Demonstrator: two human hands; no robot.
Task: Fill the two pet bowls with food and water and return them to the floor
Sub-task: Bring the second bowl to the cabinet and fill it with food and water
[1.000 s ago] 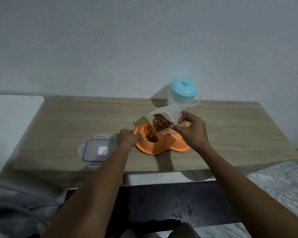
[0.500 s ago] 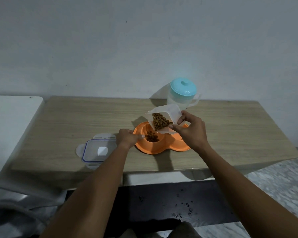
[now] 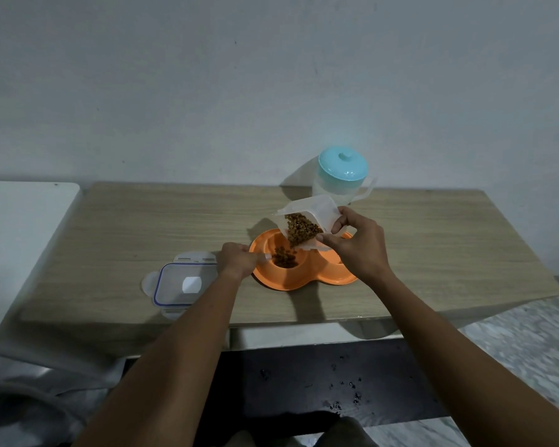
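Two bowls are joined in one orange dish (image 3: 299,279), which is set on the wooden table (image 3: 142,227), not on the floor. Some brown food (image 3: 284,256) is already seen in the left bowl, and more is being tipped in. The right bowl is mostly hidden, so it cannot be told if water is in it. By the look of it, water is yet to be poured from the jug with the blue lid (image 3: 342,175) at the far side, and the dish is yet to be put down on the floor.

A clear food box (image 3: 307,221) is pinched by the right hand (image 3: 357,250) and tilted over the left bowl. The dish's left rim is pressed by the left hand (image 3: 236,261), fingers closed on it. The box's lid (image 3: 184,283) is left flat just beside that hand.
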